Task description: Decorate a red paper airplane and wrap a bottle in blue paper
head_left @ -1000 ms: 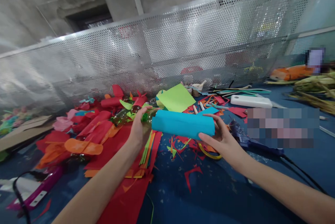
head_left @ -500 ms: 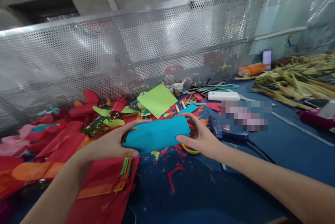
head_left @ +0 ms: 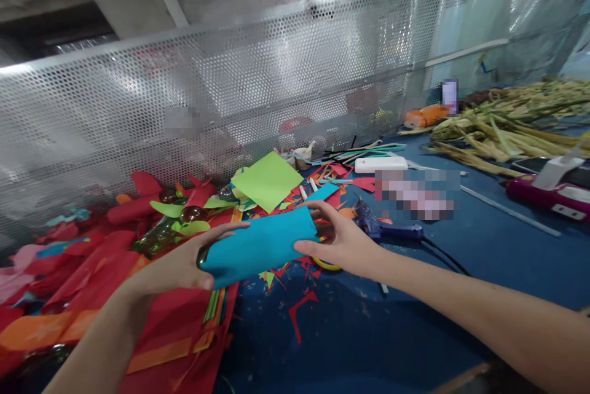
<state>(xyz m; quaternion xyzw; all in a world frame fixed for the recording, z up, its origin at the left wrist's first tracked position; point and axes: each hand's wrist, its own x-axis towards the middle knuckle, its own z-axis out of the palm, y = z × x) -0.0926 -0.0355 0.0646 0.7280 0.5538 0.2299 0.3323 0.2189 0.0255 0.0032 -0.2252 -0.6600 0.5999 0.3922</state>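
Between my two hands, above the table, is a bottle point(head_left: 258, 245) wrapped in bright blue paper, lying sideways with its right end tilted a little up. My left hand point(head_left: 184, 262) is curled round the left end, where a bit of dark shiny bottle shows past the paper. My right hand point(head_left: 338, 237) grips the other end, thumb on the near side and fingers behind. A lime green paper sheet point(head_left: 267, 182) lies just beyond the bottle. Under my left forearm is red paper point(head_left: 161, 326) with orange strips on it.
A blue hot glue gun point(head_left: 382, 226) with a black cord lies right of my right hand. Paper scraps point(head_left: 299, 314) are scattered nearby. A white power bank-like object point(head_left: 380, 165), a purple power strip point(head_left: 553, 200) and dried husks point(head_left: 498, 130) lie farther right. A perforated metal screen point(head_left: 258, 86) stands behind.
My left hand has shifted from the bottle's green neck to a wrap round the left end. The bottle has come nearer and its left end has dipped. The view has turned right.
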